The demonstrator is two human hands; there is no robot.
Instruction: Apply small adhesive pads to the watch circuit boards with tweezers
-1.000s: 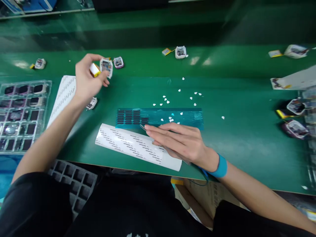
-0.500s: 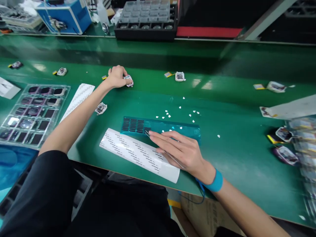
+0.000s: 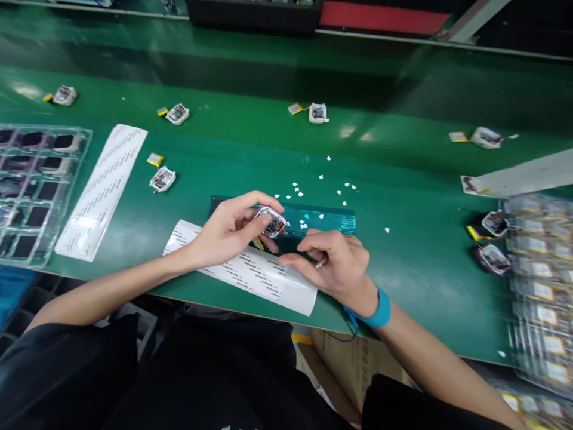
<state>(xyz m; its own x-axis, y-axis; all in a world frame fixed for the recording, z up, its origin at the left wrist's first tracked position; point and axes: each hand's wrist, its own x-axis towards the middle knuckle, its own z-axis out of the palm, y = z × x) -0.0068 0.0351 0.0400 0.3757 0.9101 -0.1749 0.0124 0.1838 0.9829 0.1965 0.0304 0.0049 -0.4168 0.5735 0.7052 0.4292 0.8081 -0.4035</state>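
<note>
Your right hand (image 3: 342, 269) is curled around a slim, pale-ended tool (image 3: 321, 263), its tip hard to make out; your left hand (image 3: 224, 230) pinches a small, rounded-square case with a white and purple rim (image 3: 274, 222). The case is held over the blue-green film strip (image 3: 347, 224), just beyond the printed white sheet (image 3: 295, 295).

A yellow-edged battery (image 3: 258, 243) seems to hang below your left fingers; if it snags on the sheet as you shift your grip, its lead could be strained. Your thumb is at the open face, so pressing hard might disturb the parts inside. A careless sleeve or wrist could scatter the loose white tabs (image 3: 328, 158) beyond.

The case is tilted and open, showing dark, crowded circuitry with coppery flecks.
</note>
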